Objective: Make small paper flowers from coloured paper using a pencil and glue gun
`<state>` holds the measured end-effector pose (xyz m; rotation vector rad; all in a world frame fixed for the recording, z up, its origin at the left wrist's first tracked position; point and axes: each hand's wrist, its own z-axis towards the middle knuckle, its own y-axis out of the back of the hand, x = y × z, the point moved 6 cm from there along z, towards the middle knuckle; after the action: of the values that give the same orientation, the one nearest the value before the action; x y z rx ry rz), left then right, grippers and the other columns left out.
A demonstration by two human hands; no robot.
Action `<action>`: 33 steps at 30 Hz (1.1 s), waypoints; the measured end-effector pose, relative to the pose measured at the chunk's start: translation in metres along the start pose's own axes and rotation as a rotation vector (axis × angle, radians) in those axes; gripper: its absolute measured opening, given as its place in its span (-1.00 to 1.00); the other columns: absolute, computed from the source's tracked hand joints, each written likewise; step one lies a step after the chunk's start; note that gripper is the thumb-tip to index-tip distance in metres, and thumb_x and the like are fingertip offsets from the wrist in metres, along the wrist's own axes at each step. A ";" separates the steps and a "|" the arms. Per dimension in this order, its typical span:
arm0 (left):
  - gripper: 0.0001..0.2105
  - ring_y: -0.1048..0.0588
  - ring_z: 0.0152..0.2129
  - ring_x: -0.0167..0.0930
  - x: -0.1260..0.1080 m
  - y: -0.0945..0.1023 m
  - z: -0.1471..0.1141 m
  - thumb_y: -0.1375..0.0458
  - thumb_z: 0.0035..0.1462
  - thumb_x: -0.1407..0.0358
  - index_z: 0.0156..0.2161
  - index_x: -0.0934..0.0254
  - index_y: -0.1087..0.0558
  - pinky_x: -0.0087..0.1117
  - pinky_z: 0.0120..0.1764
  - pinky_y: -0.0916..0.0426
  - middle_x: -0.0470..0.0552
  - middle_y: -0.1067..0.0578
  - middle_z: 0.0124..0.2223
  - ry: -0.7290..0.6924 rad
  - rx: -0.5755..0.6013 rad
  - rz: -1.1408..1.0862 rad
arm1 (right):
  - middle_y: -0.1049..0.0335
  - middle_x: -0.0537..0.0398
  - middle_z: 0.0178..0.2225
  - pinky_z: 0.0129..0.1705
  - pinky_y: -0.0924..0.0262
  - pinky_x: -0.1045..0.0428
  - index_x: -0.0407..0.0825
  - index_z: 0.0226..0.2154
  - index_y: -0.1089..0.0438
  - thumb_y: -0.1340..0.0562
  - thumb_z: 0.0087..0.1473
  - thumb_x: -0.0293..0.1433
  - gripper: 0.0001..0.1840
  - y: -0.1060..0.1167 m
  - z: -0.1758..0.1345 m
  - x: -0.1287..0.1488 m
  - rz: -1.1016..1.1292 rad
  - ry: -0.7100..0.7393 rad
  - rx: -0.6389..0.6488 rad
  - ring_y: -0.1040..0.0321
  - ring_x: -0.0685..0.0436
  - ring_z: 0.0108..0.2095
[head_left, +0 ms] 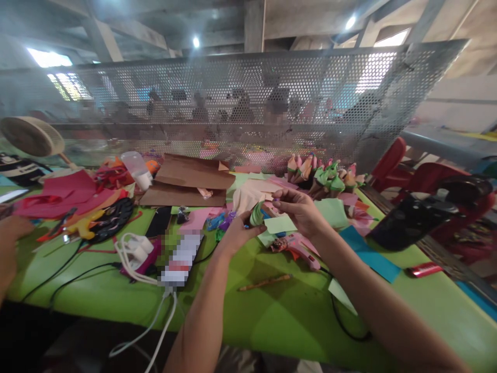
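My left hand [239,231] is closed around a rolled, layered green paper piece [256,214] that looks like a paper flower. My right hand [297,207] is just to its right, thumb and fingers pinched together; a small purple spot shows at the fingertips, and what they hold is too small to make out. A pale green paper strip [280,224] is between the hands; I cannot tell which one supports it. Below my right hand a pink glue gun [303,253] lies on the green table [248,316]. A thin brown stick [266,282] lies nearer to me.
Left are a phone [181,259] with white cables, a charger block [137,248] and a yellow glue gun [85,224]. Brown paper [186,178] and several paper flowers [330,176] stand behind. A black tumbler [407,217] leans at right. Another person's arm [11,243] enters at far left.
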<state>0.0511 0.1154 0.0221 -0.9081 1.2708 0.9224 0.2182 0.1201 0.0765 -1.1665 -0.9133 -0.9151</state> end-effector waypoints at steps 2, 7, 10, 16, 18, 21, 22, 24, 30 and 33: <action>-0.34 -0.58 -0.16 -0.24 -0.001 0.000 -0.001 -0.54 -0.17 0.08 0.05 0.36 -0.60 -0.26 0.02 -0.42 0.10 -0.67 -0.07 -0.001 -0.008 0.005 | -0.46 0.20 -0.55 -0.53 -0.17 0.08 0.01 -0.44 -0.55 -0.67 -0.44 -0.14 -0.50 -0.001 0.000 0.001 -0.023 0.015 0.001 -0.24 0.05 -0.60; -0.34 -0.59 -0.17 -0.23 -0.002 -0.001 0.000 -0.54 -0.20 0.06 0.02 0.36 -0.62 -0.24 0.04 -0.42 0.07 -0.68 -0.11 -0.010 -0.004 -0.007 | -0.44 0.16 -0.56 -0.56 -0.08 0.07 0.00 -0.54 -0.49 -0.61 -0.35 0.06 -0.44 -0.001 -0.001 0.004 -0.057 0.078 -0.037 -0.16 0.06 -0.60; -0.33 -0.60 -0.15 -0.21 -0.002 -0.001 0.001 -0.55 -0.22 0.06 0.02 0.36 -0.62 -0.23 0.04 -0.44 0.08 -0.68 -0.11 -0.011 0.005 -0.018 | -0.39 0.17 -0.58 -0.55 -0.07 0.07 0.00 -0.55 -0.48 -0.60 -0.32 0.08 -0.44 -0.001 0.000 0.003 -0.047 0.080 -0.038 -0.15 0.06 -0.59; -0.32 -0.60 -0.13 -0.19 -0.001 -0.002 0.001 -0.55 -0.22 0.05 0.03 0.35 -0.61 -0.22 0.02 -0.45 0.10 -0.68 -0.08 -0.006 0.009 -0.027 | -0.47 0.17 -0.52 -0.54 -0.07 0.09 0.00 -0.42 -0.61 -0.63 -0.35 -0.06 -0.52 0.001 0.001 0.001 -0.041 0.062 -0.028 -0.17 0.08 -0.57; -0.32 -0.60 -0.12 -0.18 -0.001 -0.002 0.000 -0.56 -0.22 0.05 0.02 0.36 -0.61 -0.21 0.03 -0.45 0.12 -0.68 -0.07 -0.006 0.006 -0.019 | -0.51 0.15 -0.49 -0.54 -0.09 0.09 0.00 -0.38 -0.63 -0.63 -0.35 -0.11 -0.54 0.000 0.001 0.001 -0.045 0.051 -0.031 -0.19 0.07 -0.57; -0.32 -0.60 -0.09 -0.16 -0.003 -0.003 0.000 -0.56 -0.22 0.04 0.02 0.35 -0.61 -0.20 0.06 -0.44 0.13 -0.69 -0.06 -0.017 0.012 -0.015 | -0.56 0.13 -0.45 -0.55 -0.11 0.09 0.01 -0.37 -0.65 -0.63 -0.37 -0.17 -0.56 -0.001 0.000 0.001 -0.025 0.034 -0.039 -0.21 0.07 -0.57; -0.31 -0.60 -0.08 -0.15 -0.004 -0.003 0.000 -0.56 -0.22 0.03 0.03 0.34 -0.61 -0.20 0.06 -0.44 0.13 -0.69 -0.06 -0.021 0.015 -0.018 | -0.57 0.12 -0.45 -0.56 -0.11 0.09 0.01 -0.37 -0.65 -0.63 -0.39 -0.17 -0.55 -0.001 0.000 0.000 -0.013 0.025 -0.042 -0.22 0.07 -0.58; -0.31 -0.60 -0.08 -0.14 -0.004 -0.004 0.000 -0.56 -0.22 0.02 0.03 0.34 -0.62 -0.19 0.07 -0.45 0.13 -0.69 -0.06 -0.023 0.022 -0.021 | -0.57 0.12 -0.46 -0.57 -0.10 0.10 0.01 -0.39 -0.65 -0.64 -0.42 -0.18 -0.54 -0.001 0.000 -0.001 0.001 0.006 -0.042 -0.23 0.07 -0.59; -0.34 -0.60 -0.07 -0.16 -0.005 -0.004 -0.001 -0.55 -0.20 0.03 0.02 0.33 -0.63 -0.19 0.09 -0.44 0.13 -0.69 -0.04 -0.027 0.013 -0.029 | -0.55 0.14 -0.47 -0.57 -0.12 0.08 0.02 -0.37 -0.65 -0.61 -0.33 -0.16 -0.59 0.000 0.001 0.001 -0.042 0.026 -0.011 -0.23 0.06 -0.58; -0.32 -0.60 -0.08 -0.17 -0.004 -0.005 -0.001 -0.55 -0.21 0.03 0.03 0.33 -0.62 -0.20 0.09 -0.43 0.13 -0.68 -0.03 -0.020 0.020 -0.030 | -0.53 0.15 -0.45 -0.55 -0.12 0.09 0.01 -0.34 -0.65 -0.60 -0.29 -0.16 -0.59 0.000 0.001 0.002 -0.052 0.037 0.005 -0.22 0.07 -0.57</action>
<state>0.0552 0.1128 0.0267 -0.8977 1.2439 0.8919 0.2185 0.1206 0.0790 -1.1225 -0.9187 -0.9731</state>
